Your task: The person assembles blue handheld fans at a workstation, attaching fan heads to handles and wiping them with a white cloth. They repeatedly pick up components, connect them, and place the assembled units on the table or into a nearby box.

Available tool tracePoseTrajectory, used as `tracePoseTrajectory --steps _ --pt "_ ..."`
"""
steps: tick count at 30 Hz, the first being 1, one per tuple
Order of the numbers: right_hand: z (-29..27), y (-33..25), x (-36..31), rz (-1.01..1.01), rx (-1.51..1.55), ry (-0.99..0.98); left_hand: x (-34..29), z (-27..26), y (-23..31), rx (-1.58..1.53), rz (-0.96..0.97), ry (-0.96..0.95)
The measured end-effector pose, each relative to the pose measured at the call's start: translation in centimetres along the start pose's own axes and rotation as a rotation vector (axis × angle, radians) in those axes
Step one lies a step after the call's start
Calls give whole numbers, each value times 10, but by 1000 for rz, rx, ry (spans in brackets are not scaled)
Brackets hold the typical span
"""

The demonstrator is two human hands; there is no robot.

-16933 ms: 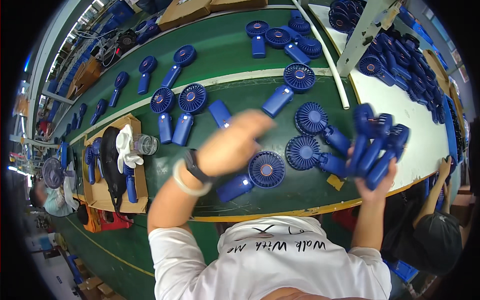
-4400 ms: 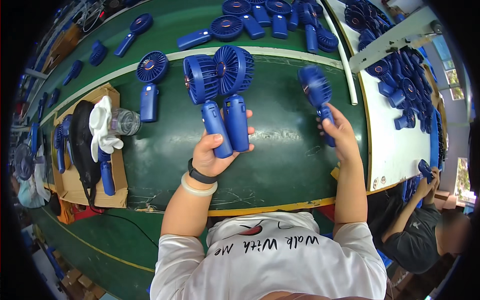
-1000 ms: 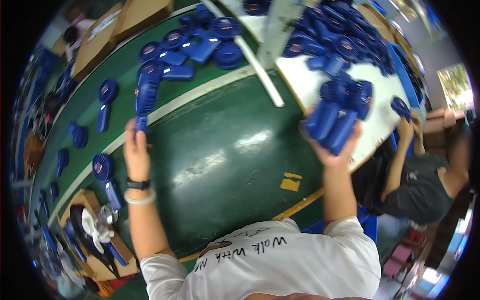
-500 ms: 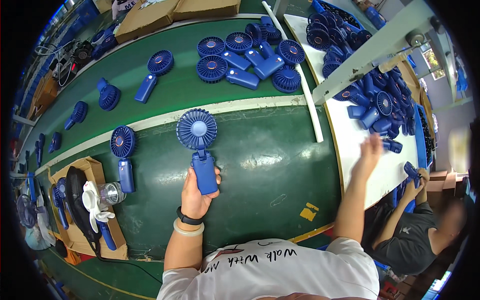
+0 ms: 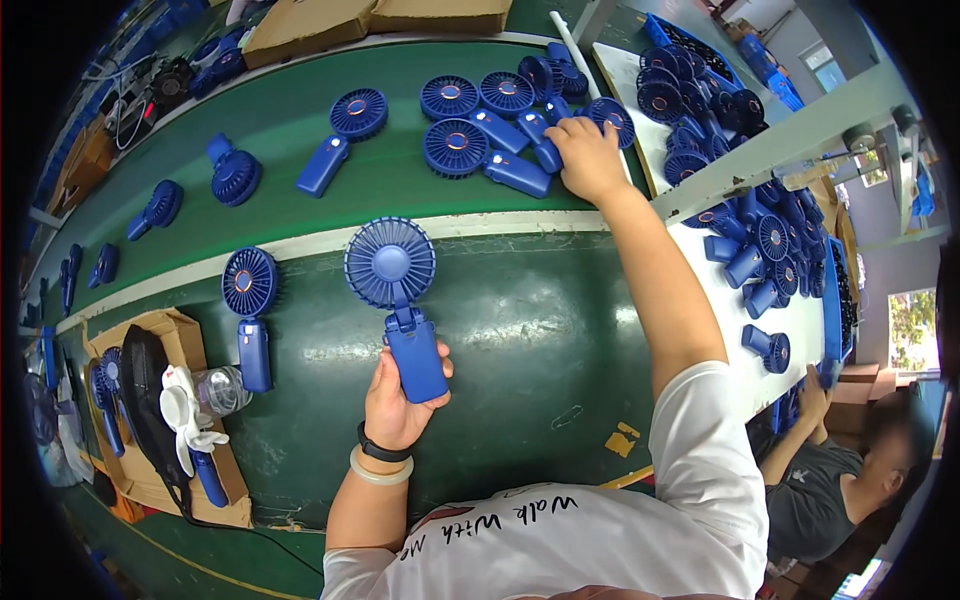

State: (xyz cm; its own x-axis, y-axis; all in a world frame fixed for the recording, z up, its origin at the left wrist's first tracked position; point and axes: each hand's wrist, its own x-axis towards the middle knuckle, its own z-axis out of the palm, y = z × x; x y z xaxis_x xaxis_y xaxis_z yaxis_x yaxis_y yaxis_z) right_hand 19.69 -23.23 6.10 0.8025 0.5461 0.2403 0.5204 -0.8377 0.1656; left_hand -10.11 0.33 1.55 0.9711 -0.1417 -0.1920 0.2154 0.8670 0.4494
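My left hand (image 5: 403, 405) is wrapped round the handle of a blue handheld fan (image 5: 417, 358). The fan's round head points away from me, its smooth hub facing up. Reaching far across the bench, my right hand (image 5: 590, 155) curls its fingers over a blue handheld fan (image 5: 545, 150) in a cluster on the green belt; the hand hides part of that fan. Other handheld fans (image 5: 456, 147) lie close beside it. A single handheld fan (image 5: 250, 285) rests on the bench left of my left hand.
A cardboard box (image 5: 180, 325) at left holds fans, a black pouch and a white fan-shaped piece. More fans (image 5: 237, 172) are spaced along the belt (image 5: 280, 130). At right, a metal post (image 5: 740, 170) crosses above a white table (image 5: 700, 250) piled with fans; a co-worker (image 5: 830, 480) sits beside it.
My right hand has moved from the white table, left and forward, onto the fan cluster. My left hand still holds its fan, slightly lower and tilted. A separate fan now lies near the co-worker.
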Motion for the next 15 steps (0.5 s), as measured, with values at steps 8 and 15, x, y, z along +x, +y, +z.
tracePoseTrajectory --steps 8,15 --pt "-73 -97 -98 -474 65 89 -3 -12 16 -148 60 -57" --pt "-94 -149 -190 -789 442 -227 -1 -6 8 -46 58 21"
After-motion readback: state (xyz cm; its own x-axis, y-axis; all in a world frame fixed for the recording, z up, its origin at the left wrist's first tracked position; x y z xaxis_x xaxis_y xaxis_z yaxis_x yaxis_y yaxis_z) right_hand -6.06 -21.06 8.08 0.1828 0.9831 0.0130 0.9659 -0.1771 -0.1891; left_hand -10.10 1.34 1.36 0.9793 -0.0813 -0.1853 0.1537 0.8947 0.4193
